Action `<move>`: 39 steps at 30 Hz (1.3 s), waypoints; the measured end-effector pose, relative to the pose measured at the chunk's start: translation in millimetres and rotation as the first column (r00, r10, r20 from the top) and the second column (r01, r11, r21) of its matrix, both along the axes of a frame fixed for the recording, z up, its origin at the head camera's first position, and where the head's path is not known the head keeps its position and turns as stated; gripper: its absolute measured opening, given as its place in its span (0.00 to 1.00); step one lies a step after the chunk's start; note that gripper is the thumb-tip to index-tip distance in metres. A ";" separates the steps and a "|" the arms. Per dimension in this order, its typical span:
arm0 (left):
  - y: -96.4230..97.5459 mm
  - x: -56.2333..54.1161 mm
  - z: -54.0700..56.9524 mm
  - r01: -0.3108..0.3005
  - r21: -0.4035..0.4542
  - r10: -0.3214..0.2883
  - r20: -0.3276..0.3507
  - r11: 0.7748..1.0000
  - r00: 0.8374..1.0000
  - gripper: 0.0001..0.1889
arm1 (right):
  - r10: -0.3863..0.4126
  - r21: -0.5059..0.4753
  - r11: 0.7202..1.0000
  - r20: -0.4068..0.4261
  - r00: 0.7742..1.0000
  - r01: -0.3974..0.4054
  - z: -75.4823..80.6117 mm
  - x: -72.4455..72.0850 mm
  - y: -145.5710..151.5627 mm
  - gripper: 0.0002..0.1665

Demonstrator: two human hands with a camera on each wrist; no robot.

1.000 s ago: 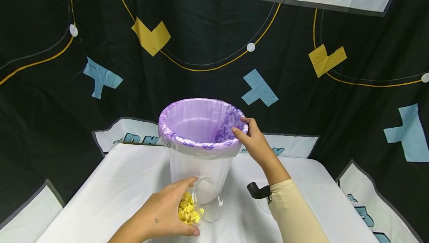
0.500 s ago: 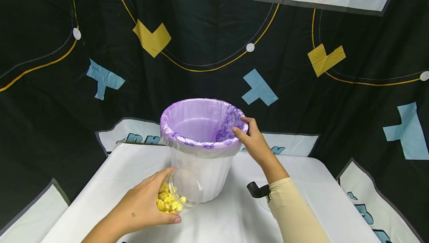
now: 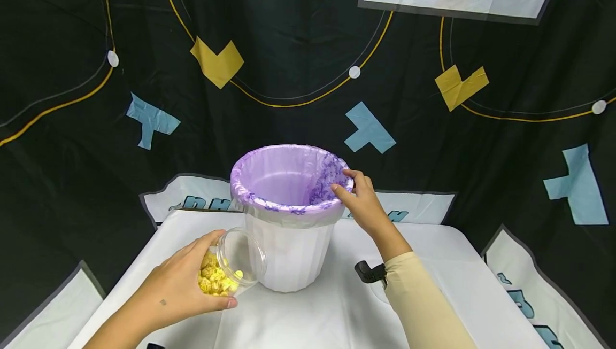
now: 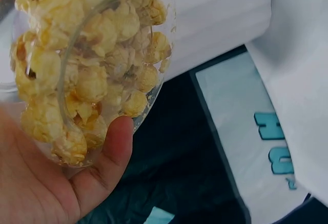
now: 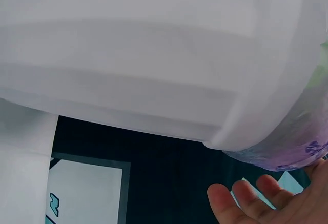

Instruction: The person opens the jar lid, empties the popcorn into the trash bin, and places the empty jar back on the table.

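Note:
A white trash can [image 3: 291, 253] stands on the table, its rim lined with a purple floral bag [image 3: 269, 178]. My right hand [image 3: 364, 202] grips the right side of the rim, thumb and a finger over the bag's edge; the right wrist view shows the other fingers outside, below the rim. In front and to the left, my left hand [image 3: 180, 279] holds a clear plastic jar [image 3: 245, 257] tilted on its side, its mouth facing right toward the can's wall. Yellow popcorn [image 4: 92, 75] lies inside the jar, behind its clear wall.
A clear round lid-like disc [image 3: 380, 291] lies on the table partly behind the right wrist's black camera [image 3: 369, 272]. The white tabletop [image 3: 308, 322] spreads around the can. A black cloth [image 3: 289, 33] with coloured shapes hangs behind.
My left hand has moved left, carrying the jar of popcorn away from the front of the trash can. My right hand stays on the rim.

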State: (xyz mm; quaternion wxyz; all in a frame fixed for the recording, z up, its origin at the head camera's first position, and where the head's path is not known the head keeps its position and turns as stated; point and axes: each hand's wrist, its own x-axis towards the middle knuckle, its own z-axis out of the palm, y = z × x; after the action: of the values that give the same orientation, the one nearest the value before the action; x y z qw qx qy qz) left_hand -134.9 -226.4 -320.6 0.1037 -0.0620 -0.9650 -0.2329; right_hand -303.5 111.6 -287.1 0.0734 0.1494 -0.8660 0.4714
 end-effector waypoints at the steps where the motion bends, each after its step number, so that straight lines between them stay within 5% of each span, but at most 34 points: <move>1: -1.8 -0.6 2.2 -0.002 -0.003 0.002 -0.001 1.000 1.000 0.65 | -0.004 0.008 1.000 -0.009 1.000 0.004 -0.3 -0.3 0.4 0.44; 19: -33.1 -12.7 41.0 -0.037 -0.024 0.037 -0.038 0.999 0.999 0.69 | -0.019 0.026 0.999 -0.048 0.999 0.020 0.0 -4.6 5.8 0.45; 31: -46.4 -37.9 84.8 -0.071 -0.029 0.064 -0.201 0.997 0.977 0.68 | -0.012 0.017 1.000 -0.060 0.998 0.013 -0.1 -1.5 3.9 0.45; 39: -37.8 -53.9 108.6 -0.063 -0.099 0.042 -0.200 0.993 0.979 0.69 | 0.000 0.021 1.000 -0.070 0.998 0.002 -3.0 -3.7 0.0 0.46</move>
State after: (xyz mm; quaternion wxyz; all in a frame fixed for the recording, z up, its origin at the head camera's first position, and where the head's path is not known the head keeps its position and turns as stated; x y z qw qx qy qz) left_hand -188.8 -264.3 -212.0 0.2015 -0.0646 -0.9621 -0.1718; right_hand -307.2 111.6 -290.1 0.1024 0.1661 -0.8680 0.4566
